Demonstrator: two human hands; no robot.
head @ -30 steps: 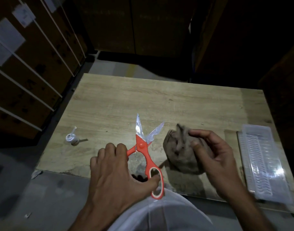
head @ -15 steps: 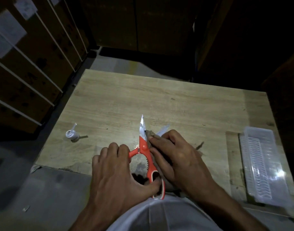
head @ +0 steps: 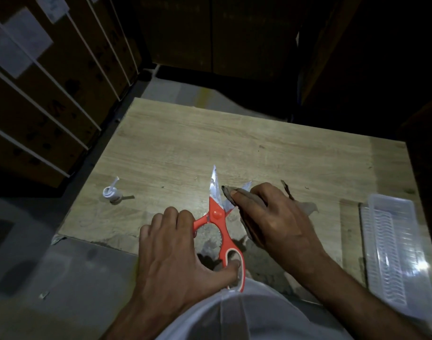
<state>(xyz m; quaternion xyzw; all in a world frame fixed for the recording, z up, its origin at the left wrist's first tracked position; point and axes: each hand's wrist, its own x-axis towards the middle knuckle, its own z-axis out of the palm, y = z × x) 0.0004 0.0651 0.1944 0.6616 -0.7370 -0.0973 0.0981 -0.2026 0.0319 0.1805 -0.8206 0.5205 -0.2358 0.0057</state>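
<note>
Orange-handled scissors point(head: 218, 217) lie spread on the wooden table point(head: 234, 148), blades pointing away from me. My left hand point(head: 178, 253) grips the handles, thumb through the white-lined loop and fingers curled over the other handle. My right hand point(head: 276, 219) holds a brown-grey cloth point(head: 308, 207) and presses it with its fingers against the right blade, which is mostly covered. The left blade stands bare and shiny.
A small white bottle point(head: 111, 192) with a nozzle lies on the table's left side. A clear plastic tray point(head: 396, 251) sits along the right edge. Stacked cardboard boxes point(head: 38, 99) stand to the left. The near table edge is by my body.
One second ago my right hand held the bunched cloth apart, right of the scissors. It then moved left onto the right blade and now lies further along it. Left hand unchanged.
</note>
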